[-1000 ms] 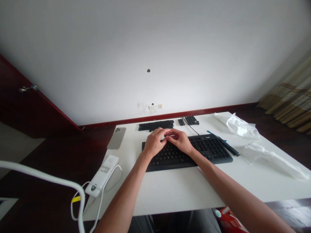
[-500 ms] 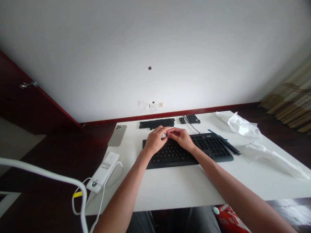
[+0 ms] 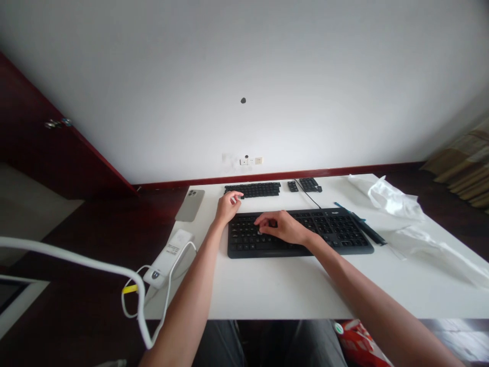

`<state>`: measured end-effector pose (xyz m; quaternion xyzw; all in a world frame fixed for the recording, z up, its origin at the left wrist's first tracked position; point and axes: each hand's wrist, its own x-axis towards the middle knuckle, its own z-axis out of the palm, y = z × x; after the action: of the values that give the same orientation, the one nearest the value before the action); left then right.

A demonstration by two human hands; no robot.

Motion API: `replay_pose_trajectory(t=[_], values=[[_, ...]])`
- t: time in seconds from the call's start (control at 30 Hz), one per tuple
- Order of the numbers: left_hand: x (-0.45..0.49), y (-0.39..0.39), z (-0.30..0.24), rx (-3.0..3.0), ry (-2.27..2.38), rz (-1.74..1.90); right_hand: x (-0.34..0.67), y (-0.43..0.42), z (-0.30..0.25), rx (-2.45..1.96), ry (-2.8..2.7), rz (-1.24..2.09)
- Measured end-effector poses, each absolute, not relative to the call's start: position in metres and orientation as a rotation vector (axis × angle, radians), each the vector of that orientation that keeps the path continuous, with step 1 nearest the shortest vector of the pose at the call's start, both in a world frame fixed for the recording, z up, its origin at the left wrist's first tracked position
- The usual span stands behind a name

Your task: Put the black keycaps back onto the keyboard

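Note:
My left hand (image 3: 228, 205) reaches to the near-left end of a row of loose black keycaps (image 3: 256, 189) at the back of the white table (image 3: 275, 290). Its fingers are loosely bent and apart, the index fingertip touches the row, and I see nothing held. My right hand (image 3: 281, 228) rests on the left-middle of the black keyboard (image 3: 336, 232). Its fingers are curled and pressed together over the keys beside a small white spot; what they hold, if anything, is hidden.
Two smaller groups of keycaps (image 3: 305, 184) lie behind the keyboard by its cable. A phone (image 3: 190, 205) lies face down at the left, with a white power bank (image 3: 168, 256) and cable near the edge. At the right are a dark pen-like tool (image 3: 364, 229) and plastic bags (image 3: 393, 199).
The hands, pinched together above the keyboard before, have parted. My left hand moved back-left to the keycap row and my right hand dropped onto the keys. The view shifted slightly.

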<state>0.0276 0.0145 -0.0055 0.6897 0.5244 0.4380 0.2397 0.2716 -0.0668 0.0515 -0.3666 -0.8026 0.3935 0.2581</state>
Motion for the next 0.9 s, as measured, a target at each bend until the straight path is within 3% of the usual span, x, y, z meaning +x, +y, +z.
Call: replay_pose_trajectory(t=[0.9], values=[[0.0290, 0.0165, -0.0117, 1.963, 1.509, 1.177, 0.2608, -0.0764, 0.0534, -0.980, -2.345, 1.010]])
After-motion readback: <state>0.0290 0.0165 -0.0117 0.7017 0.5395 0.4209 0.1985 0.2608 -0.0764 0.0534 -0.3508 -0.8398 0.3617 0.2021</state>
